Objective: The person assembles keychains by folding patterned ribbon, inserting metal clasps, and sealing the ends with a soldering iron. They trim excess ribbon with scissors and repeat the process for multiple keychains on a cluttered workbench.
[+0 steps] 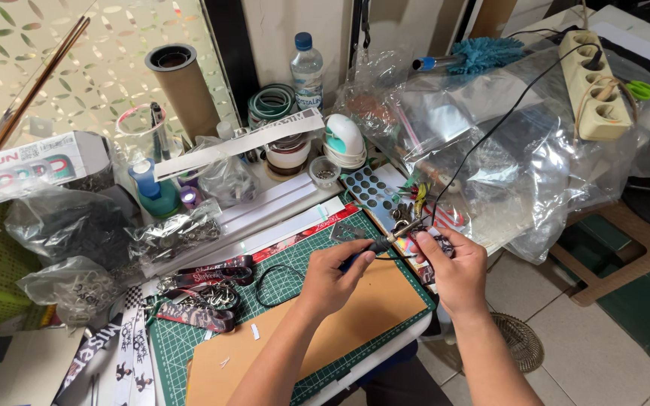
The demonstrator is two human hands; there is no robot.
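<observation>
Between both hands [393, 267], soldering iron [385, 240], gripped.

A dark-handled soldering iron [385, 240] tilts tip-up over the green cutting mat's far corner, black cord trailing.

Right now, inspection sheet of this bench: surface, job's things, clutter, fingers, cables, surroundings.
Surface: green cutting mat with a brown board on it.
Job's things: corded soldering-type tool in left hand; small dark piece in right hand.
Clutter: printed lanyards, plastic bags, cardboard tube, water bottle.
Fingers: both sets closed on their items.
Cables: black cord running towards a power strip.
Surroundings: tiled floor.
</observation>
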